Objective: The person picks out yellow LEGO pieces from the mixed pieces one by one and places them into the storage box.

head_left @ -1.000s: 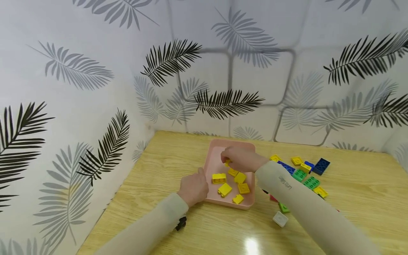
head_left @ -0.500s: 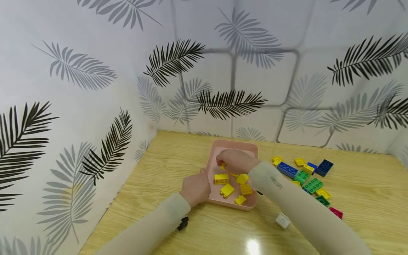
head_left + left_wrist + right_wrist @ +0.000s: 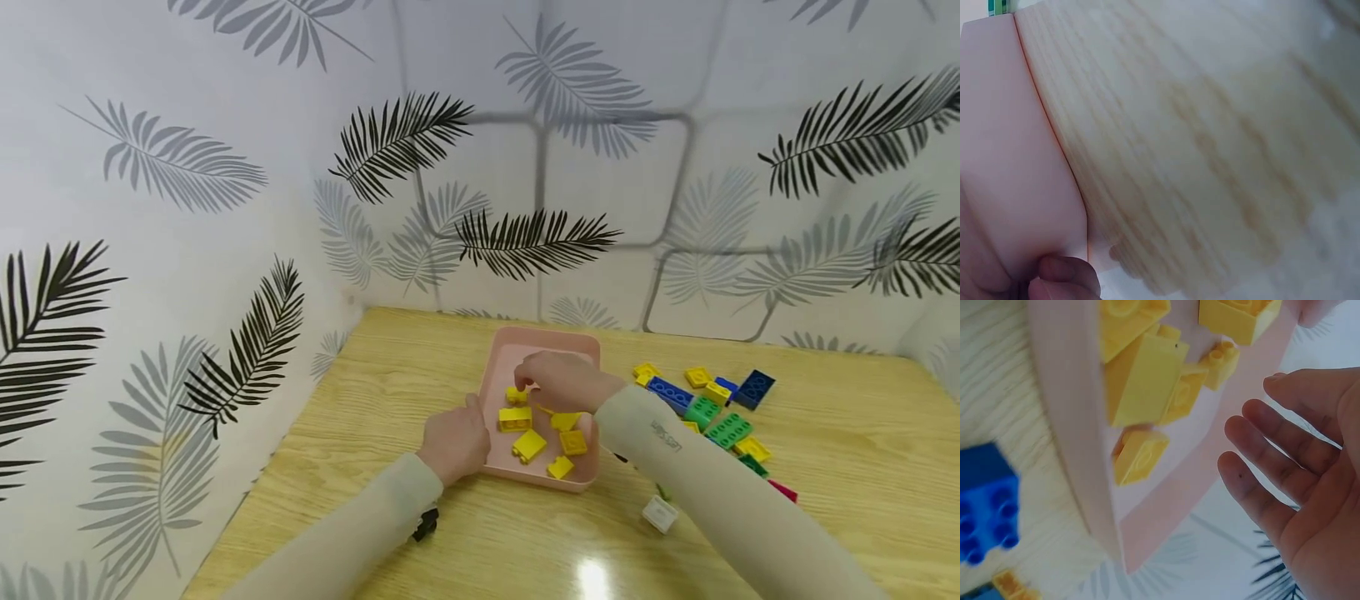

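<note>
A pink tray [image 3: 506,358] holds several yellow toy bricks. My left hand [image 3: 453,442] grips its left wall; the left wrist view has curled fingers [image 3: 1066,275] against the pink side. Over the back right part of the tray is my right hand [image 3: 562,379]. A small yellow brick [image 3: 516,396] lies just below its fingertips, apart from them. In the right wrist view the right hand [image 3: 1310,462] has its fingers apart with nothing between them, beside the yellow bricks [image 3: 1147,381]. The right hand and forearm hide part of the tray in the head view.
Right of the tray lie loose bricks: a long blue one [image 3: 670,394], a dark blue one [image 3: 754,389], green ones [image 3: 729,430], yellow ones and a red one [image 3: 783,490]. A white brick [image 3: 660,514] sits nearer the front. A patterned wall [image 3: 480,167] stands behind the table.
The right hand has lowered a small yellow brick toward the tray's left side and let go of it. The left hand keeps its grip on the tray.
</note>
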{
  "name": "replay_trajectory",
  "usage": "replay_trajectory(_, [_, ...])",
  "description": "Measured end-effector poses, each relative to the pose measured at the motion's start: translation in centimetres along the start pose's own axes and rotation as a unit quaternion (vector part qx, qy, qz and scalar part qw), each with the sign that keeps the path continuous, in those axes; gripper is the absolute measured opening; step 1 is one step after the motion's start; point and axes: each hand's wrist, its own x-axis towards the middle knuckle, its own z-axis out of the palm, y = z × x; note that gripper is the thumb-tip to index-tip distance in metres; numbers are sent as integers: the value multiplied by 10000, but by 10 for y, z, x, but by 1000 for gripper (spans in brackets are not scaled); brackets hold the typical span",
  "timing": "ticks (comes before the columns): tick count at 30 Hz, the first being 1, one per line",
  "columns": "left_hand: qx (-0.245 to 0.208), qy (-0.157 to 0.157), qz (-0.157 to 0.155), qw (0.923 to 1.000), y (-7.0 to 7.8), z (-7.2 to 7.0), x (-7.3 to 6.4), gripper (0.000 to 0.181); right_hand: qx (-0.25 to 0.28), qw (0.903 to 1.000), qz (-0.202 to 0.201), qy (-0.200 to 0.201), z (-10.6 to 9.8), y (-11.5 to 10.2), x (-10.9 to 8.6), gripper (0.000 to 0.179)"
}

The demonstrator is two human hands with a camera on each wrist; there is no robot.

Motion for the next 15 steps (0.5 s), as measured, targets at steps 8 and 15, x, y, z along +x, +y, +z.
replay_trajectory(8, [-5,-79,-91,9999,-1,2,2,60,23,9996,220,173,-5,13,-31,13])
replay_trajectory(15, [-90,-23,-55,9999,1,4,3,58,116,9988,278,388,-5,33,-65,13])
